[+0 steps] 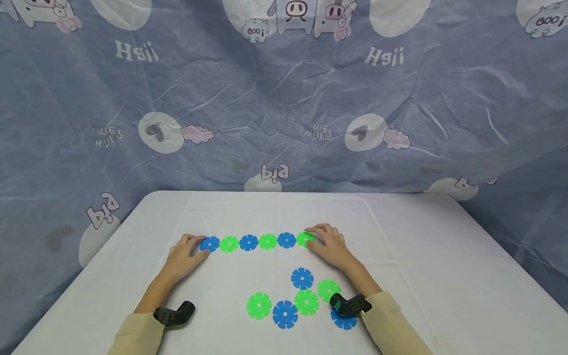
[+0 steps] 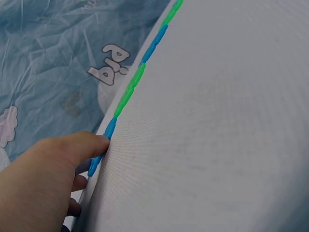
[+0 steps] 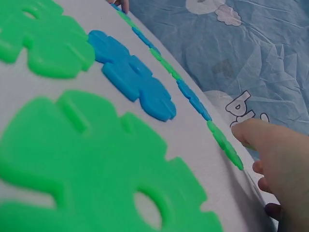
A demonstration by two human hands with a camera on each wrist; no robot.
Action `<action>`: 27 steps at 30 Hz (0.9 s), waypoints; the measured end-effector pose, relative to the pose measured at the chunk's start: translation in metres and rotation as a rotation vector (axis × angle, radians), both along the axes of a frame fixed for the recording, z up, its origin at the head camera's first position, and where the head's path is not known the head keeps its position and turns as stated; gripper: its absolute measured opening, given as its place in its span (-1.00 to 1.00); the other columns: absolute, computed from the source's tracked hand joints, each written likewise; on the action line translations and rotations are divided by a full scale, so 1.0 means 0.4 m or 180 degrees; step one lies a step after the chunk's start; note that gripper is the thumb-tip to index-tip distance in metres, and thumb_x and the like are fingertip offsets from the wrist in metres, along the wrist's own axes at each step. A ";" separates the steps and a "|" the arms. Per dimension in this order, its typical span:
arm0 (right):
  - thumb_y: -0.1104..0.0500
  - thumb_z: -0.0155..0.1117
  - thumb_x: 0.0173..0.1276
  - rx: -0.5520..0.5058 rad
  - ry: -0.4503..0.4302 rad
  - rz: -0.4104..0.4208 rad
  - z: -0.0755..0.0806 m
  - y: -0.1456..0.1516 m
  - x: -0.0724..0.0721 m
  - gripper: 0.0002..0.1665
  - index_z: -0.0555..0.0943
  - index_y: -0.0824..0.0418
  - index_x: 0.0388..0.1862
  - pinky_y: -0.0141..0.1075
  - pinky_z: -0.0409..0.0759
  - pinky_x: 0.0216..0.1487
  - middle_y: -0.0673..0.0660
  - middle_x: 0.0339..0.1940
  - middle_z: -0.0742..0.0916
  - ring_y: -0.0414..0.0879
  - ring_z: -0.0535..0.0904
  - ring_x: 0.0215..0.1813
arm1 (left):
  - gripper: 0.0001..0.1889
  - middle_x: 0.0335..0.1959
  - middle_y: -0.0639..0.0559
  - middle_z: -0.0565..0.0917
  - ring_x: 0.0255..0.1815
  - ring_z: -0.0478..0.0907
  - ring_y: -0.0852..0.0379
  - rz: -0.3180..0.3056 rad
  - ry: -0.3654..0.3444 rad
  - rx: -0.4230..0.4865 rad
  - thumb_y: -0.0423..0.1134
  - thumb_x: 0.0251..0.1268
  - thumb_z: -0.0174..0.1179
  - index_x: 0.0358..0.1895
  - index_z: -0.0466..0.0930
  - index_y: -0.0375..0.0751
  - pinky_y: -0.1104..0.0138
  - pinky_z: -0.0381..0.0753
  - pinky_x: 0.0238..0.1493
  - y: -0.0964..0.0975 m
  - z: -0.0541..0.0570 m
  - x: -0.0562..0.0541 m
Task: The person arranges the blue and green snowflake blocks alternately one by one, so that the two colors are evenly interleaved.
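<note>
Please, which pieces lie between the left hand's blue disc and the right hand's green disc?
The head view shows, left to right, a green disc, a blue disc, a second green disc and a second blue disc.

A broad table with a lightly creased white cloth surface [image 1: 443, 276] spreads across the lower part of the head view; just below the frame's centre runs a row of 6 alternating blue and green notched plastic discs [image 1: 268, 241], and at lower centre lie 3 loose blue flower-shaped discs [image 1: 285, 314] and 3 loose green flower-shaped discs [image 1: 306, 302]
</note>
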State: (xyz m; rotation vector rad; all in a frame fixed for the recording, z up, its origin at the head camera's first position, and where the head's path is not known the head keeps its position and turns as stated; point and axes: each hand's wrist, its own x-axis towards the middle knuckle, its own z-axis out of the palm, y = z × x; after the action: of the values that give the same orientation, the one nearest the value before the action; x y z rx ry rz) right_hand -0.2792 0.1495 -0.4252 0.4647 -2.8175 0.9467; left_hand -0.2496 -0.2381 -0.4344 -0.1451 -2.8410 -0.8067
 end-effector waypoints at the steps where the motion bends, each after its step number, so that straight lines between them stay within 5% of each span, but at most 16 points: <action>1: -0.06 0.15 0.23 -0.0017 -0.0039 0.0014 0.003 0.000 0.000 -0.52 0.49 -0.02 0.14 0.11 0.11 0.17 0.17 0.18 0.44 0.14 0.28 0.19 | -0.46 0.02 -0.23 0.41 0.06 0.37 -0.18 0.0003 0.0002 -0.0001 -0.05 0.18 0.12 0.17 0.39 -0.28 0.00 0.23 -0.02 0.000 0.000 0.001; 5: -0.02 0.18 0.23 -0.0054 -0.0241 0.0192 0.029 -0.003 0.007 -0.58 0.52 -0.02 0.09 0.01 0.21 0.12 0.10 0.04 0.52 0.01 0.35 0.07 | -0.46 0.02 -0.22 0.40 0.05 0.37 -0.17 0.0016 -0.0003 0.0016 -0.05 0.18 0.12 0.17 0.39 -0.27 0.00 0.22 -0.02 0.000 -0.001 0.001; 15: 0.15 0.20 0.23 -0.0227 -0.1243 0.1392 0.102 -0.009 0.036 -0.72 0.54 0.16 -0.07 -0.35 0.36 -0.27 0.03 -0.44 0.54 -0.17 0.38 -0.37 | -0.47 0.02 -0.21 0.41 0.06 0.37 -0.17 0.0005 0.0047 0.0011 -0.04 0.17 0.12 0.17 0.40 -0.27 0.00 0.23 -0.01 -0.001 0.002 -0.009; 20: 0.16 0.24 0.18 -0.0091 -0.1590 0.1549 0.103 -0.013 0.048 -0.72 0.54 0.11 -0.09 -0.36 0.35 -0.28 0.00 -0.48 0.52 -0.19 0.38 -0.41 | -0.47 0.02 -0.21 0.41 0.05 0.38 -0.17 -0.0012 0.0052 0.0013 -0.05 0.17 0.12 0.16 0.40 -0.28 -0.01 0.22 0.00 -0.004 0.000 -0.010; 27: 0.13 0.29 0.14 0.0053 -0.1686 0.1769 0.088 -0.010 0.045 -0.61 0.53 0.01 -0.01 -0.44 0.26 -0.36 -0.01 -0.39 0.49 -0.22 0.28 -0.42 | -0.46 0.03 -0.21 0.41 0.07 0.37 -0.16 0.0004 0.0001 0.0017 -0.04 0.18 0.12 0.17 0.39 -0.27 0.00 0.24 -0.02 -0.004 -0.006 -0.004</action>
State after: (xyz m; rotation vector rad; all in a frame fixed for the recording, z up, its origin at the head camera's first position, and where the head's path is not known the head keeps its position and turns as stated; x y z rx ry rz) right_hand -0.2611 0.1455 -0.3902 1.2052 -3.2240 1.3036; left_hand -0.2513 -0.2396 -0.4368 -0.1426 -2.8382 -0.8137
